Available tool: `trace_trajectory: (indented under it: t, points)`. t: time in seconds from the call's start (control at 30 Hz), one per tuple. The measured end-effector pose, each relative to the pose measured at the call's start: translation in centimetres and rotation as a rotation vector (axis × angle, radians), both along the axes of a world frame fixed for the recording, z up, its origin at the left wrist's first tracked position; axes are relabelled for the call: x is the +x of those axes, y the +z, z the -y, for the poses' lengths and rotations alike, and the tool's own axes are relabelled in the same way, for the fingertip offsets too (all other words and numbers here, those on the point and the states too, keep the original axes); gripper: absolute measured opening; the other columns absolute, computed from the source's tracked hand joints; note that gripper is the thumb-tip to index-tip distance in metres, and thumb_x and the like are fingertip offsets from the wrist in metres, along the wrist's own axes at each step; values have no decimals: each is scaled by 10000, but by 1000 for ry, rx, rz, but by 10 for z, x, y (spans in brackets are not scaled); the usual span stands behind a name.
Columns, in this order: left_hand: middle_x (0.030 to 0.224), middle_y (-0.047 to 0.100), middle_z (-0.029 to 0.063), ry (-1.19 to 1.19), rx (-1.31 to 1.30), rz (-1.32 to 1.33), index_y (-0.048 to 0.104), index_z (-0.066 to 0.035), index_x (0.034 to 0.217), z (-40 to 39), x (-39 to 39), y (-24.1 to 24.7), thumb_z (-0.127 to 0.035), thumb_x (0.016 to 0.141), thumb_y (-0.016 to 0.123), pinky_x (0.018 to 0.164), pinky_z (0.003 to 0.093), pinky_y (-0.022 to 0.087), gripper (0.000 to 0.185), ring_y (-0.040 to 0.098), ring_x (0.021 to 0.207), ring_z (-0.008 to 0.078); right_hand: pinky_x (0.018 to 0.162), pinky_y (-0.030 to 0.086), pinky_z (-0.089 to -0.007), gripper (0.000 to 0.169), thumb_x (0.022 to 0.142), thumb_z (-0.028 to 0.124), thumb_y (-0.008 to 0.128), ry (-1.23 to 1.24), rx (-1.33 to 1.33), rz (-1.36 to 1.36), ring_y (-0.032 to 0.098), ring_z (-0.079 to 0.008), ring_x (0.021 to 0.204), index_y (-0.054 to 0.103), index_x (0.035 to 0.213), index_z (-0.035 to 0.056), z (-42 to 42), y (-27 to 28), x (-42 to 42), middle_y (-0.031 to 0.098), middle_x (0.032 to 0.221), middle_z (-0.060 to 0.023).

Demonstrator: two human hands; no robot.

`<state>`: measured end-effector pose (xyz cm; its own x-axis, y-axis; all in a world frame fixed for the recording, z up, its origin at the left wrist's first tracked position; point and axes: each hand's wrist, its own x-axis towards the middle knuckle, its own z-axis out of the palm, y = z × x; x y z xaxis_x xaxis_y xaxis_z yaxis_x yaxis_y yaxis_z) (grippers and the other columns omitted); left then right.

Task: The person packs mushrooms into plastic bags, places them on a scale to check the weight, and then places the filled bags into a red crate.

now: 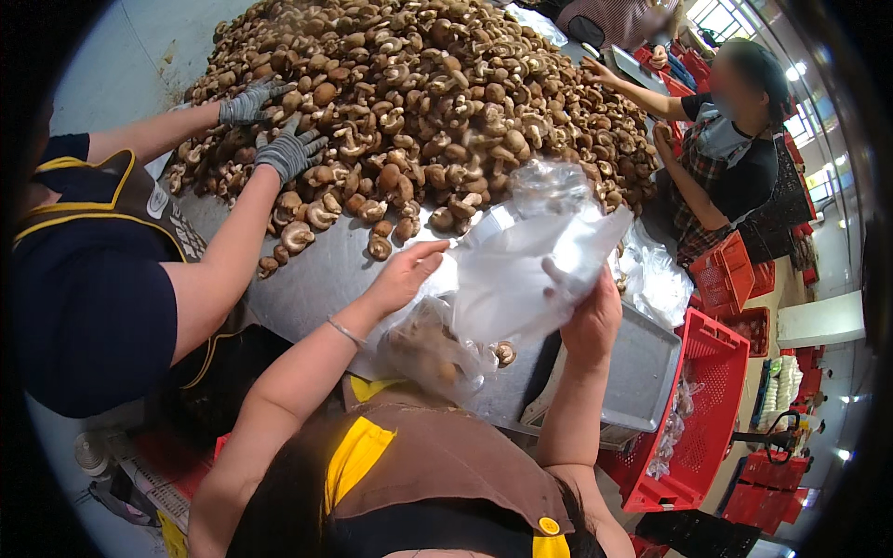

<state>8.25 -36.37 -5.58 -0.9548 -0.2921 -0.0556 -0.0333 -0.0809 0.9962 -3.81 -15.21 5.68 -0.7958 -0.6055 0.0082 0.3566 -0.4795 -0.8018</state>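
My right hand (593, 314) grips the right side of a clear plastic bag (516, 279), with some fingers showing through the film. To the left of that bag is my left hand (411, 273), its fingers partly apart and nothing plainly in them. Below it, close to my apron, a clear bag with mushrooms inside (436, 349) rests on the metal table (314, 279). A large heap of brown mushrooms (418, 104) covers the table beyond my hands. One loose mushroom (505, 353) lies beside the filled bag.
At left, a co-worker's grey-gloved hands (289, 150) touch the heap. Another co-worker (732, 139) stands across on the right. Empty plastic bags (652, 279), a metal tray (628, 370) and a red crate (715, 411) holding bagged goods are on my right.
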Motion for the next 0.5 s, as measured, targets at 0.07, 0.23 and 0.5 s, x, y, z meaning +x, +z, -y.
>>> trace_trajectory:
  t: [0.07, 0.23, 0.5]
  points:
    - [1215, 499, 60, -232, 361, -17, 468, -35, 1228, -12, -6, 12, -458, 838, 531, 944, 295, 361, 579, 481, 1089, 179, 720, 515, -408, 386, 936, 240, 314, 24, -73, 40, 581, -304, 944, 373, 1223, -13, -12, -5, 5, 531, 1109, -162]
    - [1281, 450, 138, -587, 1205, 57, 418, 2, 1272, -22, -3, 26, -745, 759, 287, 999, 364, 328, 915, 448, 1168, 239, 676, 527, -361, 359, 940, 243, 307, -112, 27, 18, 593, -272, 904, 379, 1203, 11, -27, -17, 11, 543, 1070, -150]
    - [1051, 594, 104, -472, 982, 194, 496, 0, 1188, -39, 24, 3, -758, 732, 344, 907, 334, 407, 898, 561, 962, 202, 457, 455, -242, 238, 935, 229, 339, -242, 177, -99, 575, -150, 627, 425, 1068, 51, -20, -16, 15, 590, 896, -115]
